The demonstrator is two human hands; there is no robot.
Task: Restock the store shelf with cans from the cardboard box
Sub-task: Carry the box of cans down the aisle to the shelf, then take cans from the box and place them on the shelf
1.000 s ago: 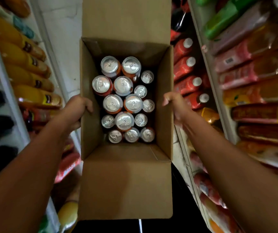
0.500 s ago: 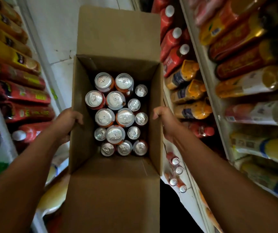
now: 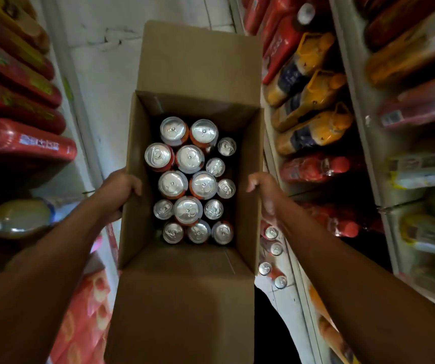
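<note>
left hand [image 3: 121, 187], right hand [image 3: 261, 187]: each grips a side wall of the open cardboard box [image 3: 192, 306] | soda cans [image 3: 188, 177] upright inside | keep box level, set down near right shelf [image 3: 287, 292]

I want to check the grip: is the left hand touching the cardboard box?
Touching. The head view shows the left hand wrapped on the left wall of the cardboard box, no gap.

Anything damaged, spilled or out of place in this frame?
Nothing stands out. The cardboard box is intact, flaps open, held by the left hand and right hand; its cans stand upright, unspilled.
</note>
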